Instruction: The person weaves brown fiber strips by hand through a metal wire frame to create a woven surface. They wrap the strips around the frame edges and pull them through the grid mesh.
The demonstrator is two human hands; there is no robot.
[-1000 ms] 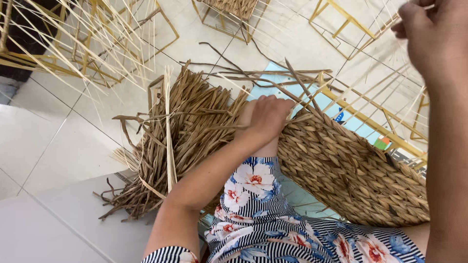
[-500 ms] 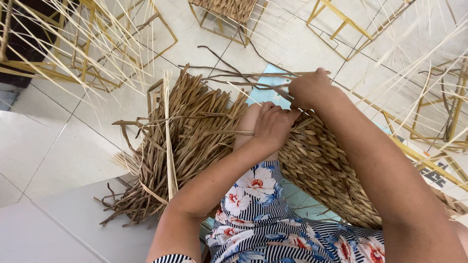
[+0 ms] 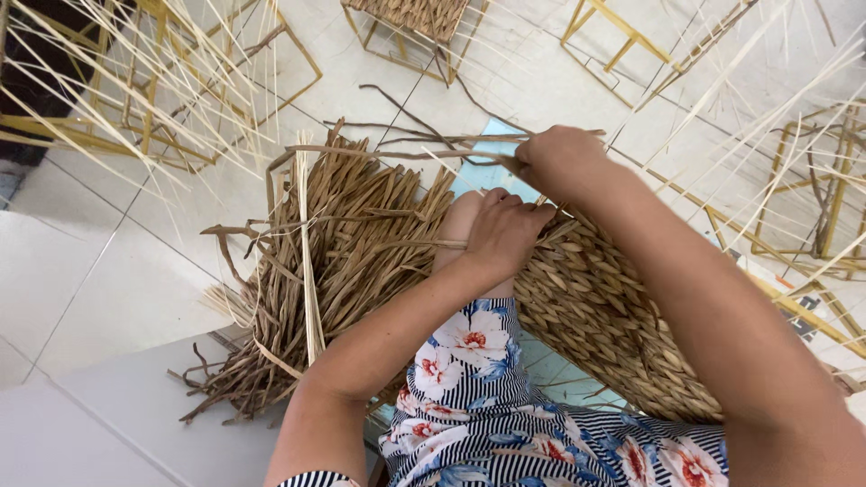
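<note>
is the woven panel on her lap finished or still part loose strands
Part loose: the woven panel is tight at right, while unwoven strands fan out left of both hands.

pale tiled floor, scattered yellow wire frames, bright even light

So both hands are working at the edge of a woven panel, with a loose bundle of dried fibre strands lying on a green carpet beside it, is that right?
Not quite. In the head view the left hand and right hand are indeed at the edge of the woven panel, but the bundle of dried fibre strands lies on a white tiled floor, not a green carpet.
</note>
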